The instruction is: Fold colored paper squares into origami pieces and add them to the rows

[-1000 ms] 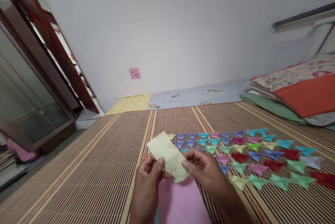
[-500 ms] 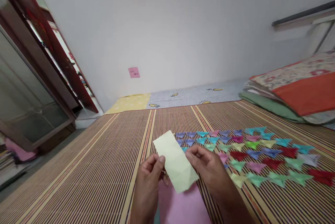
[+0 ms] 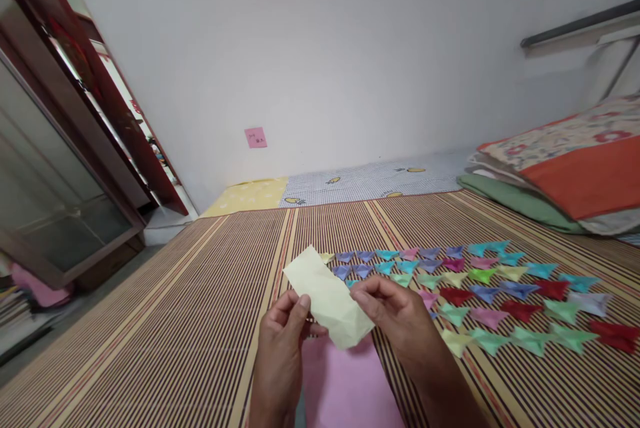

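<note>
A pale yellow folded paper strip (image 3: 327,297) is held up between both hands above a striped mat (image 3: 200,295). My left hand (image 3: 283,341) pinches its lower left edge with thumb and fingers. My right hand (image 3: 395,315) pinches the right edge near the middle. A pink sheet of paper (image 3: 345,388) lies on the mat just under the hands. To the right, several small folded paper shapes (image 3: 480,295) in blue, green, red, pink and yellow lie in rows.
A folded quilt and pillow stack (image 3: 565,168) sits at the right. A white wall (image 3: 325,61) with a pink note (image 3: 256,137) rises behind. A glass-fronted wooden cabinet (image 3: 55,168) stands at the left, past the mat's edge.
The yellow strip has tilted and shifted slightly between my fingers, its top end swinging left again. Both hands stay in about the same place.
</note>
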{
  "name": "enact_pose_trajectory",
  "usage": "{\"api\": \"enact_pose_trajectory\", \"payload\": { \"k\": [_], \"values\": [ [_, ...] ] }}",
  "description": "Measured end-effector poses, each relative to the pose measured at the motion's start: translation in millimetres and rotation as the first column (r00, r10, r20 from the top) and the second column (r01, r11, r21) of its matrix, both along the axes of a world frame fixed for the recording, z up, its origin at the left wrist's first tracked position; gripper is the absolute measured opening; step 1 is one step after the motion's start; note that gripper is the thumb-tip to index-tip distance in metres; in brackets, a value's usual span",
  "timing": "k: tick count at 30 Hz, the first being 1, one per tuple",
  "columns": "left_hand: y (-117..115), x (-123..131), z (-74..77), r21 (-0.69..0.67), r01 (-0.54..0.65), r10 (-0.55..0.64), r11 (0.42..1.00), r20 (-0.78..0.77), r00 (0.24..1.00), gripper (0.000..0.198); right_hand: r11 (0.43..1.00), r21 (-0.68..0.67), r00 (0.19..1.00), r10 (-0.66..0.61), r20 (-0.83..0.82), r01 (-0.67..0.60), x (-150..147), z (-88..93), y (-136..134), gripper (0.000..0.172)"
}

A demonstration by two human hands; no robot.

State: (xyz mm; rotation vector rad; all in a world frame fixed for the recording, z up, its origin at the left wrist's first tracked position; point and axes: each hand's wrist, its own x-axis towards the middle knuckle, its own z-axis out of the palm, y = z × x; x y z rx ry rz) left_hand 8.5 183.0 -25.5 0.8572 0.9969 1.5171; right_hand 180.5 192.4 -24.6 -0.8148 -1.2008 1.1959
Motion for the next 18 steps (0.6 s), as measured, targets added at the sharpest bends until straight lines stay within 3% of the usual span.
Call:
{"api": "enact_pose_trajectory", "payload": {
  "k": [8, 15, 18],
  "values": [
    [0.9, 0.8, 0.1, 0.014, 0.013, -0.012, 1.0, -0.021, 1.0, 0.027, 0.999, 0.037, 0.999, 0.038, 0.037, -0.039, -0.3, -0.7, -1.3, 0.025],
    [-0.5, 2.6, 1.8, 0.046, 0.152, -0.146, 0.987, -0.103, 0.984, 0.029, 0.999, 0.006, 0.999, 0.041, -0.006, -0.041, -5.4, 1.3, -2.2, 0.029],
    [-0.7, 0.9, -0.6, 0.048, 0.158, -0.153, 0.986, -0.098, 0.983, 0.029, 1.0, -0.02, 1.0, 0.013, -0.013, -0.013, -6.2, 1.6, -2.9, 0.031]
  ]
}}
